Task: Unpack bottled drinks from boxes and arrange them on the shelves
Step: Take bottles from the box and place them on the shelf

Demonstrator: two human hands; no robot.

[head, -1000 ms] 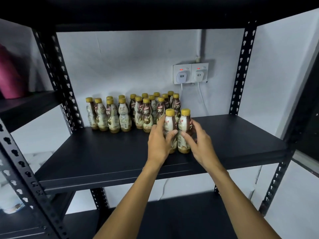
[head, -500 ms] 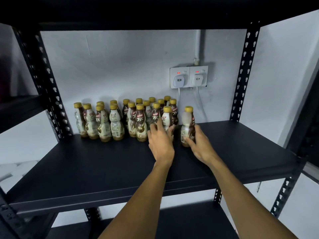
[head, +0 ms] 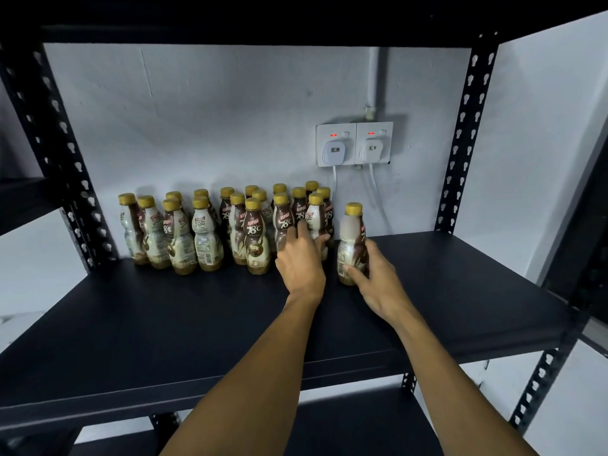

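Many gold-capped bottles (head: pixel 256 240) stand clustered at the back of the black shelf (head: pixel 158 324), their front labels reading "KOPIKO 78°C". The left hand (head: pixel 301 266) presses straight fingers against the cluster's right end. The right hand (head: pixel 378 283) grips a lone bottle (head: pixel 350 236) standing just beside the cluster.

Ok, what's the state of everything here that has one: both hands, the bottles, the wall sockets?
left hand: against the cluster's rightmost front bottle, index finger straight; grip unclear
right hand: grips the lone bottle
lone bottle: upright on the shelf, capped, apart from the cluster
cluster: bottles upright, capped, packed near the back wall
sockets: both plugged in, red lights on
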